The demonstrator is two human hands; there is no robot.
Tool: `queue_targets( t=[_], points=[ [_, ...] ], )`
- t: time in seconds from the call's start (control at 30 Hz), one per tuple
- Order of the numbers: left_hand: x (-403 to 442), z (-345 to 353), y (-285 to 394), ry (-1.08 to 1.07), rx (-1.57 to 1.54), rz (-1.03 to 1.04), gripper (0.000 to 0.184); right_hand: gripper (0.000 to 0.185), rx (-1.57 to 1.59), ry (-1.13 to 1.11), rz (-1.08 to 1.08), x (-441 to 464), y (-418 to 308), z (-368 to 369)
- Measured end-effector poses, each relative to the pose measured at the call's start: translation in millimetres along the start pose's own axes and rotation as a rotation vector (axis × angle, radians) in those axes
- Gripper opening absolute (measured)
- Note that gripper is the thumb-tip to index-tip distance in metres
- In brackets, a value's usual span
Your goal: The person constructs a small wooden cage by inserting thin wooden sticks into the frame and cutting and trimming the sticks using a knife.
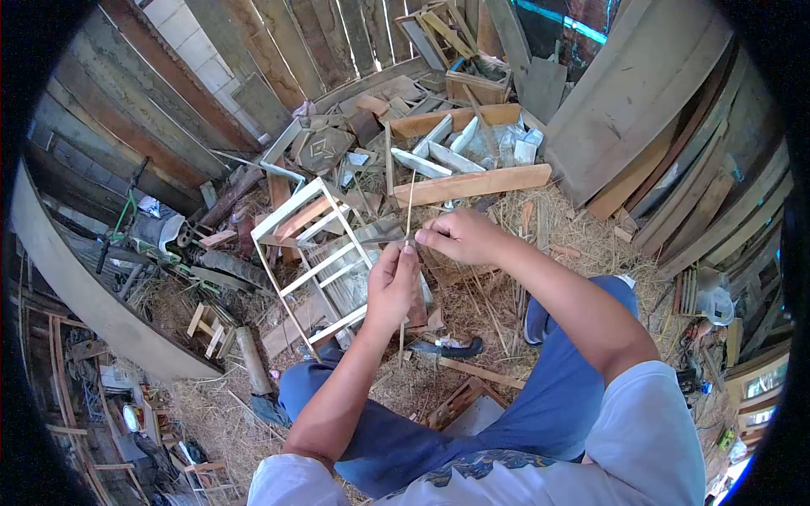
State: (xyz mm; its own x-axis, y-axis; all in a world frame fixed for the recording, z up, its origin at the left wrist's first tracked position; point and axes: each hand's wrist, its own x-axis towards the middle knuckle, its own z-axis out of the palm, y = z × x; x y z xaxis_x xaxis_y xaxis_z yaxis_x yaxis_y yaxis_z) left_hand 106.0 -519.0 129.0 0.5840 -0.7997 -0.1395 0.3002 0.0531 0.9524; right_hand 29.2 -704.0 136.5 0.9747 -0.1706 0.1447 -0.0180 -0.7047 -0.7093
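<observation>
My left hand is closed around a thin, pale wooden strip. The strip stands nearly upright in view, its top end above my fingers and its lower end below them. My right hand is closed right beside the left, at the strip. A grey knife blade points left from near my right fingers, passing by the strip; its handle is hidden in the hand. Below my hands, a dark curved object lies on the straw between my legs.
A slatted wooden frame leans at the left. Ahead lies a larger frame of boards with white pieces inside. Wide planks lean at the right. A wooden box sits between my legs. Straw and scraps cover the floor.
</observation>
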Motion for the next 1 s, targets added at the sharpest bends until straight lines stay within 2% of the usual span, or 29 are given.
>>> queue_targets(
  t=[0.1, 0.17, 0.3, 0.7, 0.77, 0.9, 1.0],
  points=[
    [2.1, -0.2, -3.1, 0.018, 0.018, 0.02, 0.019, 0.055, -0.058, -0.044, 0.033, -0.6, -1.4, -4.0],
    [4.3, 0.2, -6.7, 0.062, 0.138, 0.121, 0.02, 0.052, -0.073, -0.046, 0.049, 0.4, 4.2, -0.2],
    [3.9, -3.3, -10.5, 0.053, 0.105, 0.083, 0.021, 0.05, -0.07, -0.031, 0.021, 0.7, 6.2, 1.6],
    [1.0, -6.2, -14.7, 0.057, 0.231, 0.148, 0.021, 0.043, -0.078, 0.047, -0.085, -1.2, 2.6, 3.4],
    [-1.8, -4.5, -13.7, 0.068, 0.257, 0.144, 0.021, 0.045, -0.225, 0.119, -0.171, -1.2, 10.9, 8.6],
    [-5.3, 0.3, -12.0, 0.068, 0.248, 0.196, 0.022, 0.049, -0.25, 0.241, -0.217, -6.5, 9.1, 11.3],
    [-13.8, 2.5, -6.9, 0.044, 0.243, 0.125, 0.022, 0.051, -0.266, 0.323, -0.291, -9.8, 15.7, 16.6]
  ],
)
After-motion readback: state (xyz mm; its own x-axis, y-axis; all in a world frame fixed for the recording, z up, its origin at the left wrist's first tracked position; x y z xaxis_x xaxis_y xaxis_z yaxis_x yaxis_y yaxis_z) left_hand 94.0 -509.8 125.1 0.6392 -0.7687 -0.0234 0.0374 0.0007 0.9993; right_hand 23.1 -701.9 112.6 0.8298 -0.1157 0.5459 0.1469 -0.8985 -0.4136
